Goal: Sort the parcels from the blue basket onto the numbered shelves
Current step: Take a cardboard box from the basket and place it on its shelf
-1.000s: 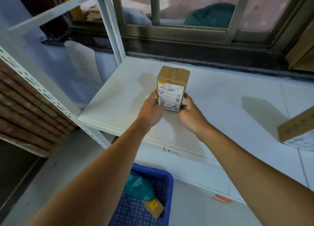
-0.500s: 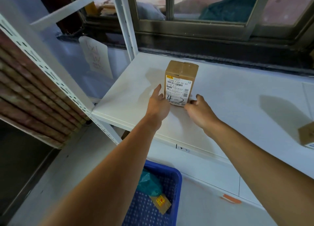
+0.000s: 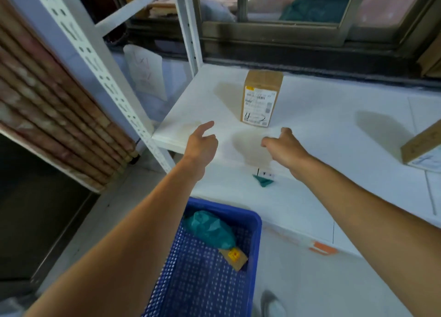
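A small brown cardboard parcel (image 3: 261, 99) marked "4-2" stands upright on the white shelf (image 3: 322, 116), near its left end. Both hands hover short of it, empty. My left hand (image 3: 201, 141) is to its lower left with a finger stretched out. My right hand (image 3: 282, 144) is just below it, fingers loosely curled. The blue basket (image 3: 255, 230) sits on the floor under my arms and holds a teal bag parcel (image 3: 211, 229) and a flat brown parcel (image 3: 235, 258) with a yellow sticker.
A second cardboard box (image 3: 422, 149) stands at the shelf's right edge. The perforated white upright (image 3: 100, 78) rises at the left. A window frame (image 3: 298, 32) runs behind the shelf. A small teal scrap (image 3: 262, 180) shows under the shelf's front edge. An orange tag (image 3: 322, 247) lies lower right.
Both hands let go of the "4-2" parcel and drew back toward me. The parcel now stands alone on the shelf.
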